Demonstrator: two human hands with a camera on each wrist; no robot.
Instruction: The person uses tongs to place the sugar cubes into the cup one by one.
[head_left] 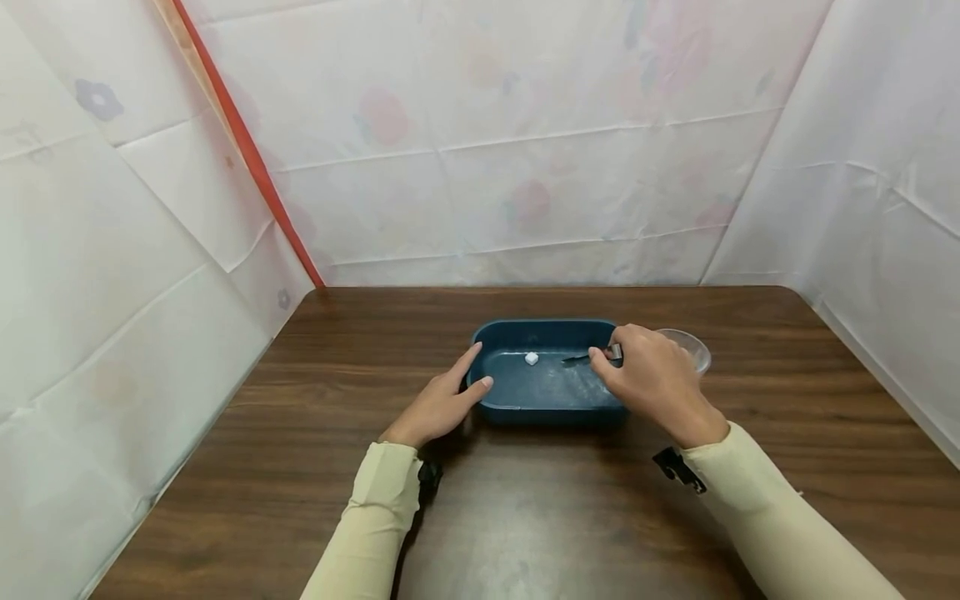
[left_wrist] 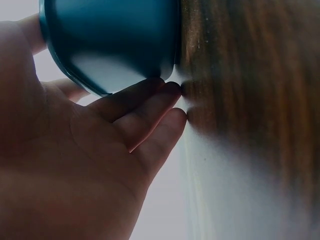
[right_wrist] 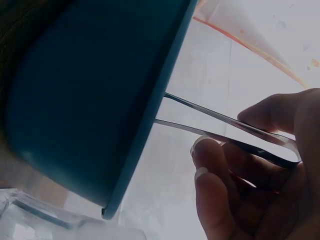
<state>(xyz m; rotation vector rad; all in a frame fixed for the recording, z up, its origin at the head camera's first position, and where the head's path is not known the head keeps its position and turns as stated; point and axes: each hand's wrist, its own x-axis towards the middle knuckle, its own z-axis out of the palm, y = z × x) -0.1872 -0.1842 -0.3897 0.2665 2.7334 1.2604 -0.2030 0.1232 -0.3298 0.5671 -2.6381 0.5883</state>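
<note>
A dark teal oblong basin [head_left: 517,408] stands on the table, with a small white lump [head_left: 532,358] on its floor left of the middle. Against the basin's left end rests my left hand [head_left: 442,404], its thumb and forefinger at the rim and the other fingers fairly straight along the outer wall [left_wrist: 120,45]. Over the right rim, my right hand [head_left: 652,371] holds metal tweezers [right_wrist: 200,107] between thumb and fingers. Their tips point left into the basin, apart from the lump. In the right wrist view the two arms stand apart, and the basin wall hides the tips.
A clear plastic cup or bowl [head_left: 697,350] stands just right of the basin, partly behind my right hand. Pale smears mark the basin floor. Brown wood-grain table [head_left: 315,467] surrounds it, with white patterned sheets [head_left: 480,167] hanging behind and at both sides.
</note>
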